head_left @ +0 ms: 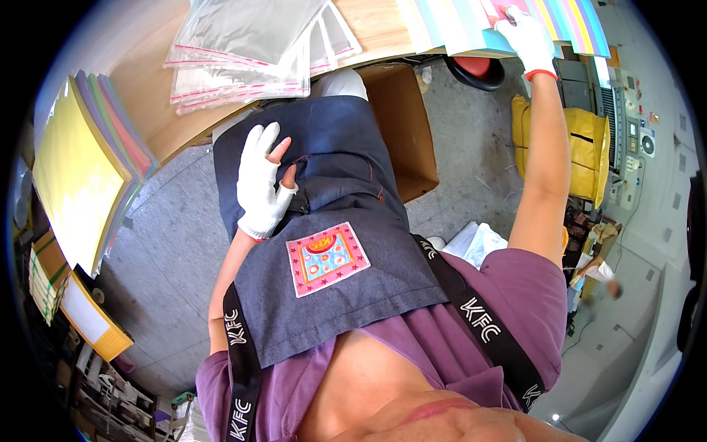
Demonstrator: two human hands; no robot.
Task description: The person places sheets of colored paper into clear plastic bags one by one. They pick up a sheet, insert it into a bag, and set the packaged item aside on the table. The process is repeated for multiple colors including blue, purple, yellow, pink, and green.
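My left hand (pixel 261 180) is in a white knit glove with bare thumb and finger tips. It hovers over my dark apron (pixel 331 173) with its fingers apart, and nothing is in it. At the far right, my gloved right hand (pixel 526 40) reaches out to rows of coloured paper stacks on the table. Its bare fingertips pinch at a pink sheet (pixel 502 7), though the grip is partly hidden. Beyond my left hand lies a fanned pile of clear plastic bags (pixel 239 33) with pink-red strips along their edges.
Coloured paper stacks (pixel 81 173), yellow on top, stand at the left on the wooden table (pixel 173 121). An open cardboard box (pixel 401 125) sits below the table edge, near a red and black round seat (pixel 475 70). A yellow bag (pixel 563 151) lies to the right. Another person (pixel 600 272) is far off.
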